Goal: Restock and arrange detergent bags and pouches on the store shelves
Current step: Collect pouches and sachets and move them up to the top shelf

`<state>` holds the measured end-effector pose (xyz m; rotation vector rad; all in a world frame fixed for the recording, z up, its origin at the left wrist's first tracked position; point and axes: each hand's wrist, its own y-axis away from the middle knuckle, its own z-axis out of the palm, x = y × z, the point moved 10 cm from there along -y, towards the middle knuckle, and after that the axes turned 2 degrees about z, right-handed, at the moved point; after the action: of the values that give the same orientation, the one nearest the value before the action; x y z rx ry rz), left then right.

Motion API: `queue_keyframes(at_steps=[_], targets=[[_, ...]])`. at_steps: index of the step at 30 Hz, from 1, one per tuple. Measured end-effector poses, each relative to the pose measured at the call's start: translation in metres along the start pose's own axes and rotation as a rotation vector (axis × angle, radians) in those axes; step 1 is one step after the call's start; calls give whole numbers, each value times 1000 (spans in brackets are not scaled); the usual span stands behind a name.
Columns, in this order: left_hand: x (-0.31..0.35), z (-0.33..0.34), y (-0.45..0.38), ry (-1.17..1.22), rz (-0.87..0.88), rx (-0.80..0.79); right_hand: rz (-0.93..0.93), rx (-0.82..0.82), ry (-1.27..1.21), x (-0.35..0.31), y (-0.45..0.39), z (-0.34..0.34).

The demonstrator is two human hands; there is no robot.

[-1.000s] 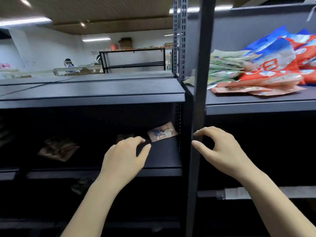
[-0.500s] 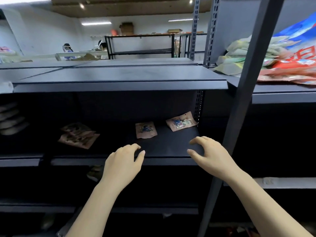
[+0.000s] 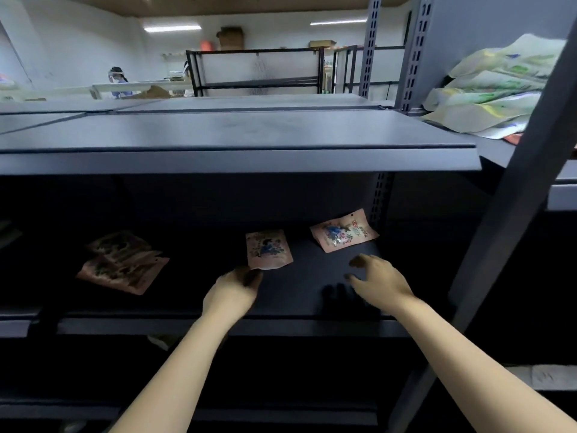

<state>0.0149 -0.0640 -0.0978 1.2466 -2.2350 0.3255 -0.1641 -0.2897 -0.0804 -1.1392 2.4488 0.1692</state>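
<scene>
dark shelf (image 3: 299, 295) | left hand (image 3: 232, 290) touches middle pouch (image 3: 268, 250), grip unclear | right hand (image 3: 379, 281) hovers, fingers spread

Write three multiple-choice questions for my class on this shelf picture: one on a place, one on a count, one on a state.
1. Where do the pale green bags lie?
A. upper right shelf
B. floor
C. beside the pink pouches

2. How many pink pouches lie singly near the hands?
A. one
B. two
C. five

3. What is the right hand doing?
A. gripping a bag
B. hovering, holding nothing
C. pressing a post

Key: 1 A, they are stacked behind the right post. 2 B, the middle pouch and the right pouch. 3 B, its fingers are spread above bare shelf.
</scene>
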Motion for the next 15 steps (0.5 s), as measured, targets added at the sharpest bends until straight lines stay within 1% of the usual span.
queue_keyframes(at_steps=[4, 7, 9, 11, 13, 15], targets=[[-15, 24, -38, 120, -28, -29, 61, 33, 189, 18, -36, 21], [-15, 41, -57, 234, 35, -58, 134, 29, 210, 34, -57, 36], [-10, 48, -70, 243, 98, -64, 164, 24, 221, 42, -72, 43], [-8, 51, -87, 212, 115, -31, 202, 22, 231, 52, -87, 45], [-12, 53, -105, 229, 60, 0, 252, 40, 221, 64, -101, 46], [-21, 58, -120, 255, -38, 24, 326, 54, 185, 78, -112, 47]])
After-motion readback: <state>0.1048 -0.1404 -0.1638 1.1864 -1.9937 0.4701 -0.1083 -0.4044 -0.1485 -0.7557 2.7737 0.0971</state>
